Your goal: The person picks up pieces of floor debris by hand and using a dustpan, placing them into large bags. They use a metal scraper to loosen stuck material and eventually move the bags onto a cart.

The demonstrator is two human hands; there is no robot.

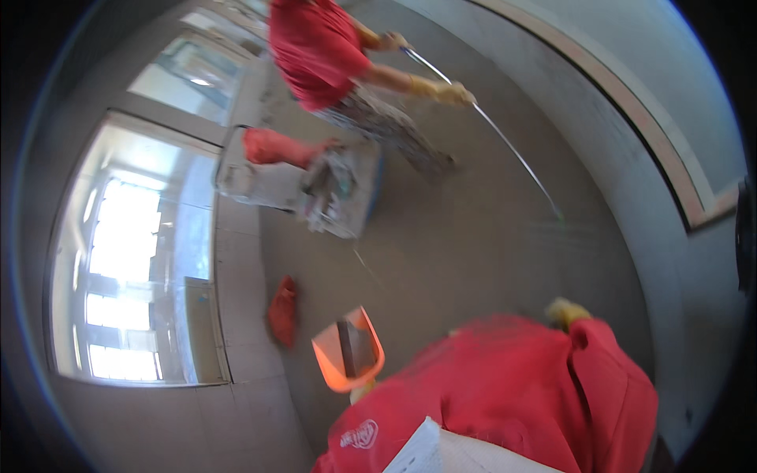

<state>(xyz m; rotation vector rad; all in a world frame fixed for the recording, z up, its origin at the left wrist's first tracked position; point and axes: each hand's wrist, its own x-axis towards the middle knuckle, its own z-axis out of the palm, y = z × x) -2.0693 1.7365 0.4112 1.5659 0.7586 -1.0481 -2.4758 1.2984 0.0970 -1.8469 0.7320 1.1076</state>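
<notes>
An orange dustpan [327, 367] shows at lower centre, with a dark grey flat piece [357, 348] lying in it. At the dustpan's near edge is my left hand [363, 391] in a pale yellow glove, closed on the dustpan; my red clothing hides most of it. My right hand [566, 312], also in a yellowish glove, sticks out past the red sleeve at lower right, over the grey floor. Blur and the sleeve keep its fingers from being made out, and nothing can be seen in it.
Ahead, a person in a red top [319, 51] grips a long thin pole [512, 146] that reaches the floor. Left of them stands a bin piled with rubbish [339, 201]. A red bag [282, 311] lies by the left wall, beneath a window [130, 268]. A wall [583, 118] bounds the right.
</notes>
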